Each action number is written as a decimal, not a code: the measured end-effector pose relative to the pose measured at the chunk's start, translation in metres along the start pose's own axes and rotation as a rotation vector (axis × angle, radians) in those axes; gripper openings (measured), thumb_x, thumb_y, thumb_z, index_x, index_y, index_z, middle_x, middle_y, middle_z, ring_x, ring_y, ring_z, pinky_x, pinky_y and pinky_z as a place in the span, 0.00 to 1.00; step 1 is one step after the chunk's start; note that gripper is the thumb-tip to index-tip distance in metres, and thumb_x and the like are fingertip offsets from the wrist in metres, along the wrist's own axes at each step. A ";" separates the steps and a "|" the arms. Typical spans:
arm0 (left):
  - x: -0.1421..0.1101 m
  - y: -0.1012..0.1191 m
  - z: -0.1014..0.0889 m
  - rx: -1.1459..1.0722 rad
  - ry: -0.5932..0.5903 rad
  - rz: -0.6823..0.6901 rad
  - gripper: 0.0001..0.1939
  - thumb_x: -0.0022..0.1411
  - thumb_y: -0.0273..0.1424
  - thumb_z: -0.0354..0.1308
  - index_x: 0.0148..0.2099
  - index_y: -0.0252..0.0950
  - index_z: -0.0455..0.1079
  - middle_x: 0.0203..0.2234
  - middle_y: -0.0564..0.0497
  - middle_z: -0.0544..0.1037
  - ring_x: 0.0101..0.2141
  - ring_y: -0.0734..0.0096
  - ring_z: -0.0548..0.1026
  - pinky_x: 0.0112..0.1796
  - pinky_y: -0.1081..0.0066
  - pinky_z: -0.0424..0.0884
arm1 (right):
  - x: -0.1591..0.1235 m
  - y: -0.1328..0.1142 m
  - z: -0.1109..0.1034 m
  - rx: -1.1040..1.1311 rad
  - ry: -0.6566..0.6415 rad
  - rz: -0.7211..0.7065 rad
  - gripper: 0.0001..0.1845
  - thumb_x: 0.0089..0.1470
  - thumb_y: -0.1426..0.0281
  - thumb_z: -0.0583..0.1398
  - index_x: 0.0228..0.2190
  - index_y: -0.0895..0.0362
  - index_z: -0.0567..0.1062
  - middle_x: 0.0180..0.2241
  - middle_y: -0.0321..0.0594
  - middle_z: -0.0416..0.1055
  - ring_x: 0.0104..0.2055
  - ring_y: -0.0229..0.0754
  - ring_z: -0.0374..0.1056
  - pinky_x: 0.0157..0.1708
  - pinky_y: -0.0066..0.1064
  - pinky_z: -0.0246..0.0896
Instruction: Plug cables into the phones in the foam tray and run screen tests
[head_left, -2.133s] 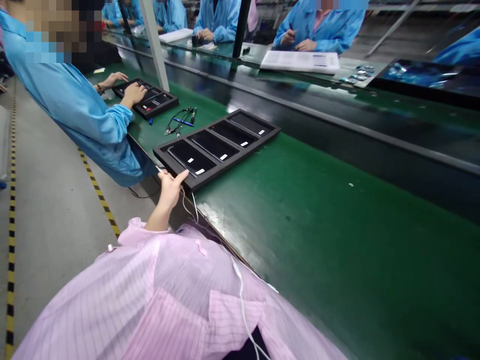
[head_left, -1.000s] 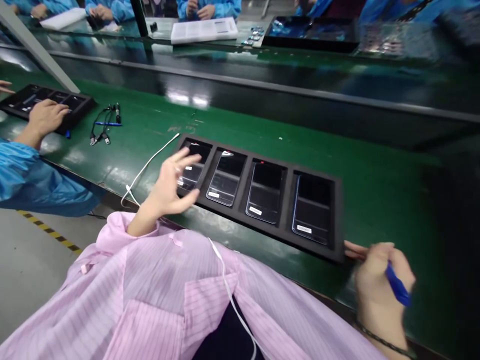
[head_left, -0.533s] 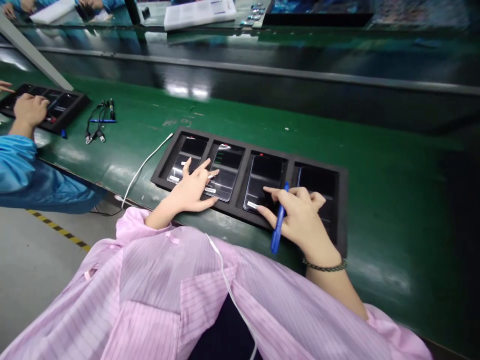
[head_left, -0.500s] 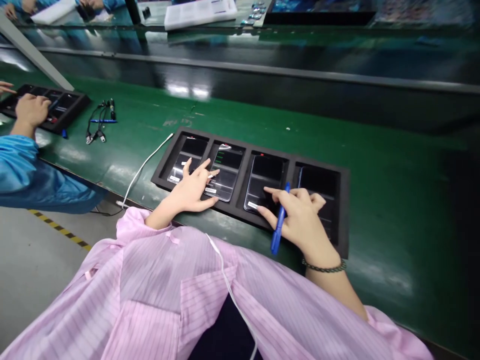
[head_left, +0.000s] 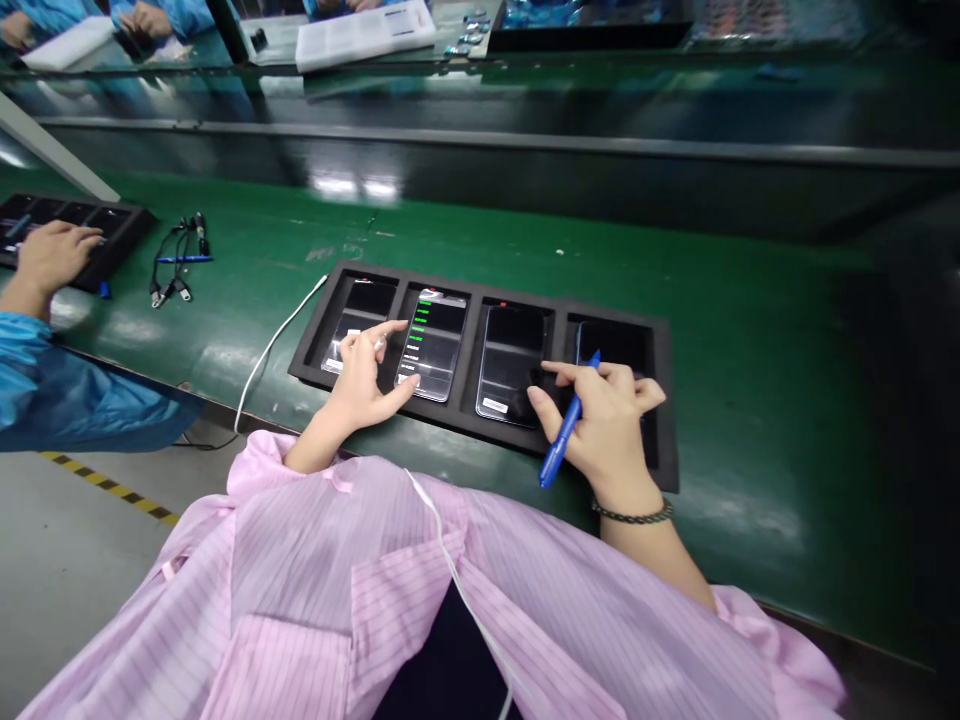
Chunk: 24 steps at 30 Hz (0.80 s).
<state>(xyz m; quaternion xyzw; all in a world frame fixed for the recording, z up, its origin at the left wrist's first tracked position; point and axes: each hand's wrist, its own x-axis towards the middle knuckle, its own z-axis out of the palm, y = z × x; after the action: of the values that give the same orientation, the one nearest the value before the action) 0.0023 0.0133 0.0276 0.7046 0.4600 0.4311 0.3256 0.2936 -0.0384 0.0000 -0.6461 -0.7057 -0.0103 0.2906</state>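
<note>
A black foam tray (head_left: 469, 420) holds several smartphones in separate compartments. My left hand (head_left: 361, 378) is open at the second phone (head_left: 431, 350) from the left, index finger at its left edge and thumb at its lower edge. That phone's screen shows green and white lines of text. The leftmost phone (head_left: 371, 297) lies partly behind my left hand. In my right hand (head_left: 611, 425) a blue pen (head_left: 559, 455) is held slantwise between the fingers. Its thumb and index finger point at the right side of the dark third phone (head_left: 510, 365). My right hand partly covers the rightmost phone (head_left: 615, 342).
A white cable (head_left: 274, 345) lies left of the tray. Further left are short black cables (head_left: 174, 265) and another blue pen (head_left: 185, 259). A co-worker's hand (head_left: 56, 262) rests over another black tray (head_left: 124, 235). A white tray (head_left: 364, 38) stands across the bench.
My left index finger and thumb have spread apart at the second phone, whose screen now shows more lines of text. My right hand has drawn slightly off the third phone's screen. The camera view has shifted.
</note>
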 end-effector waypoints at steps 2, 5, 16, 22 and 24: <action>-0.001 0.004 0.005 0.050 -0.008 0.008 0.25 0.51 0.34 0.70 0.50 0.38 0.67 0.53 0.39 0.74 0.49 0.48 0.71 0.58 0.50 0.54 | -0.001 -0.001 0.000 0.002 -0.002 -0.009 0.23 0.62 0.52 0.53 0.42 0.56 0.76 0.34 0.47 0.74 0.44 0.55 0.64 0.44 0.44 0.44; 0.001 0.005 0.012 0.186 -0.064 0.039 0.27 0.56 0.35 0.66 0.56 0.36 0.62 0.56 0.36 0.71 0.50 0.49 0.73 0.56 0.49 0.60 | -0.001 0.001 0.001 0.014 0.021 -0.006 0.21 0.61 0.54 0.53 0.41 0.56 0.76 0.34 0.46 0.73 0.44 0.54 0.64 0.45 0.45 0.44; 0.018 0.014 0.041 0.699 -0.263 0.011 0.36 0.59 0.36 0.64 0.61 0.27 0.50 0.61 0.18 0.62 0.66 0.30 0.61 0.52 0.44 0.72 | 0.000 0.043 -0.009 -0.145 0.372 0.414 0.17 0.55 0.54 0.50 0.26 0.54 0.64 0.29 0.46 0.70 0.40 0.55 0.62 0.46 0.52 0.44; 0.024 0.022 0.042 0.813 -0.292 -0.063 0.42 0.57 0.37 0.67 0.62 0.23 0.49 0.63 0.15 0.58 0.67 0.29 0.58 0.53 0.48 0.73 | -0.005 0.045 -0.014 -0.143 0.375 0.479 0.17 0.55 0.54 0.49 0.26 0.53 0.62 0.28 0.45 0.68 0.40 0.54 0.62 0.46 0.52 0.45; 0.025 0.020 0.042 0.803 -0.270 -0.080 0.45 0.54 0.37 0.69 0.63 0.25 0.48 0.64 0.16 0.57 0.66 0.30 0.60 0.53 0.49 0.72 | -0.005 0.044 -0.014 -0.134 0.372 0.481 0.17 0.56 0.54 0.48 0.26 0.54 0.62 0.28 0.45 0.68 0.39 0.53 0.62 0.46 0.52 0.45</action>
<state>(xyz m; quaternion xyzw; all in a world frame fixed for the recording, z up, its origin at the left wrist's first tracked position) 0.0528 0.0268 0.0350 0.8073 0.5715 0.1085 0.0990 0.3395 -0.0408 -0.0062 -0.7993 -0.4648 -0.1058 0.3658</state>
